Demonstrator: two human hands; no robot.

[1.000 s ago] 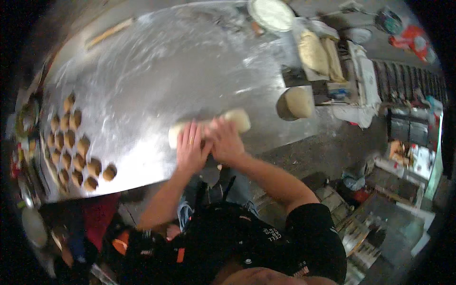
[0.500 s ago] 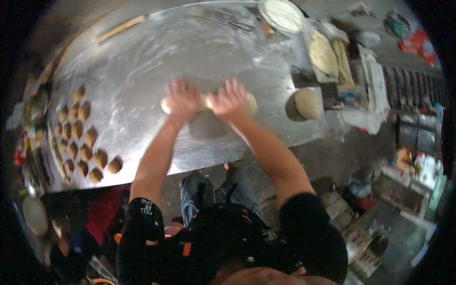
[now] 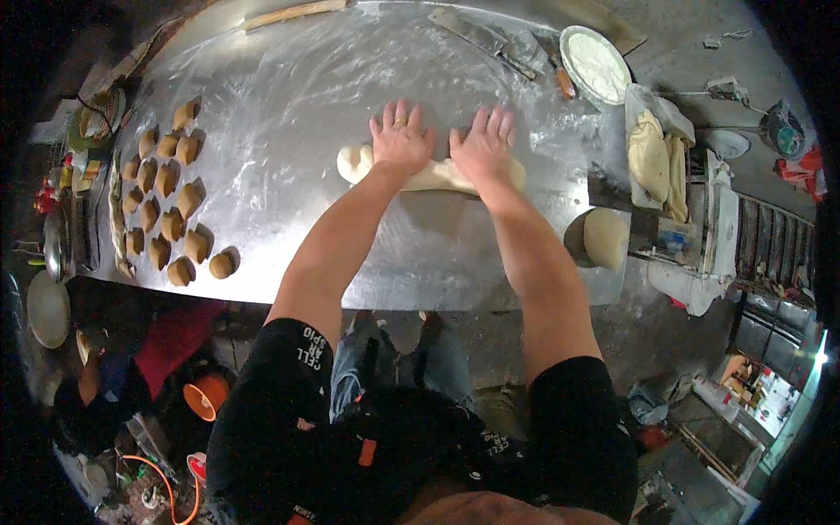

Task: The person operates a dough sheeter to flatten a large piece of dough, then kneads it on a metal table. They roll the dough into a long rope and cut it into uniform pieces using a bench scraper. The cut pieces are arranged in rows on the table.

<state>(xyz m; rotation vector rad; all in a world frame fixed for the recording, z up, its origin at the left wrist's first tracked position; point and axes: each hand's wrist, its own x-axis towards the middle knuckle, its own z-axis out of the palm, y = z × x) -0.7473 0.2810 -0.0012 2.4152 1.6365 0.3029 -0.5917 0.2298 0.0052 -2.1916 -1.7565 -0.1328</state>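
Note:
A thick pale roll of dough (image 3: 442, 178) lies crosswise on the floured metal table (image 3: 289, 122), its left end folded into lumps. My left hand (image 3: 403, 140) rests palm down on the left part of the roll, fingers stretched out past its far side. On the right part lies my right hand (image 3: 484, 149), also flat with its fingers apart. Neither hand is wrapped round the dough; the palms hide some of it. Between them a stretch of the roll shows. A rounded lump of dough (image 3: 605, 238) sits at the table's right corner.
Several brown lumps (image 3: 172, 225) stand in rows at the left. Along the far edge are a wooden stick (image 3: 293, 15), a flat metal blade (image 3: 464, 29), a wooden-handled tool (image 3: 564, 83) and a bowl of white flour (image 3: 595, 66). More dough (image 3: 648, 157) lies in plastic at the right.
My hands have moved away from me and further apart, fingers now more spread. The dough roll has rolled away from me under them. The whole view has shifted too.

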